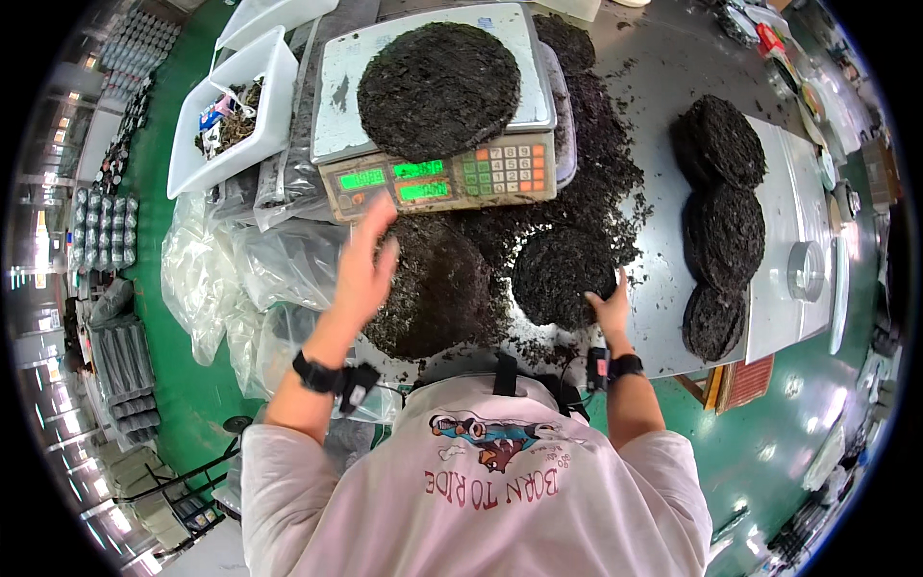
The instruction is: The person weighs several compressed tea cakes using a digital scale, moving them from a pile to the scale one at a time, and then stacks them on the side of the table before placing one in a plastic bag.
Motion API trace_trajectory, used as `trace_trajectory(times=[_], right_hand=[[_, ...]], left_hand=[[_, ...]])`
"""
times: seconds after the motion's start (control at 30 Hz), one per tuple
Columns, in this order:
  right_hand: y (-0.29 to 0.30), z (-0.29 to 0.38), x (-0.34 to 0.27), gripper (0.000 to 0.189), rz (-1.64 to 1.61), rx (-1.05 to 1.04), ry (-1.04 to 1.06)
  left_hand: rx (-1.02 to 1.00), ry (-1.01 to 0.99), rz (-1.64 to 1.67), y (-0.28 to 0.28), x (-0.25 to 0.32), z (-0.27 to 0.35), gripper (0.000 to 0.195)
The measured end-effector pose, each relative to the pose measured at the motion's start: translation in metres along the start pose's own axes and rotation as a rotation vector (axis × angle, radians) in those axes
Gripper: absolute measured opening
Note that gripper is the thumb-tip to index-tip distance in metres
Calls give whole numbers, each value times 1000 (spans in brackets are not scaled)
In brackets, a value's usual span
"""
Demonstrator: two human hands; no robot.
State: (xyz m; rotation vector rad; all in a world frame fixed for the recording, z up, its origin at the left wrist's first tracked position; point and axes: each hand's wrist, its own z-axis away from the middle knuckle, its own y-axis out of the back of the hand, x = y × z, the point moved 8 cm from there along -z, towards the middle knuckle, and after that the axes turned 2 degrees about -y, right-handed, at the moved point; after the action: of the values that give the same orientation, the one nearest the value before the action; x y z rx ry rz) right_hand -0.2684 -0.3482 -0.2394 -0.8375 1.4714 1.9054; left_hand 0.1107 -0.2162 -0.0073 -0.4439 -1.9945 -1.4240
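My right hand (611,309) grips the right edge of a round cake of dark leafy material (562,274), thumb on top, fingers along its side. The cake is low over the metal table (652,310); I cannot tell whether it touches. My left hand (368,263) is raised and slightly blurred, holding nothing, fingers apart, in front of the digital scale's keypad and display panel (440,177). A larger dark cake (440,90) lies flat on the scale's metal pan (339,94). Between my hands a round brownish-black mass (429,288) rests on the table.
Dark loose crumbs (595,144) spread beside the scale. Several dark cakes (725,234) lean in a row at right, near a clear round dish (806,271). At left are a white plastic bin (277,79) holding scraps and clear plastic bags (198,281).
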Motion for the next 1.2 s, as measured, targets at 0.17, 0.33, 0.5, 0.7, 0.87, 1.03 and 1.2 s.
trace_trajectory(times=[0.17, 0.33, 0.5, 0.7, 0.87, 1.03, 1.2], right_hand=[[37, 1, -23, 46, -677, -430, -381], [67, -24, -160, 39, -935, -287, -203], [15, -59, -282, 29, -1179, -381, -65], [-73, 16, -197, 28, -453, -779, 306], [-206, 199, -45, 37, 100, -1618, 430], [-203, 49, -37, 32, -363, -1028, -174], [-178, -26, -123, 29, -489, -831, -122]], left_hand=[[-199, -28, -255, -36, -17, 87, 53], [-204, -25, -336, -35, -28, 98, 54], [-188, -59, -329, -26, -37, 105, 53], [-162, -34, -296, -11, -48, 114, 52], [-191, -9, -283, -9, -57, 115, 51], [-200, -16, -289, -9, -57, 116, 53], [-191, -11, -259, -8, -61, 118, 53]])
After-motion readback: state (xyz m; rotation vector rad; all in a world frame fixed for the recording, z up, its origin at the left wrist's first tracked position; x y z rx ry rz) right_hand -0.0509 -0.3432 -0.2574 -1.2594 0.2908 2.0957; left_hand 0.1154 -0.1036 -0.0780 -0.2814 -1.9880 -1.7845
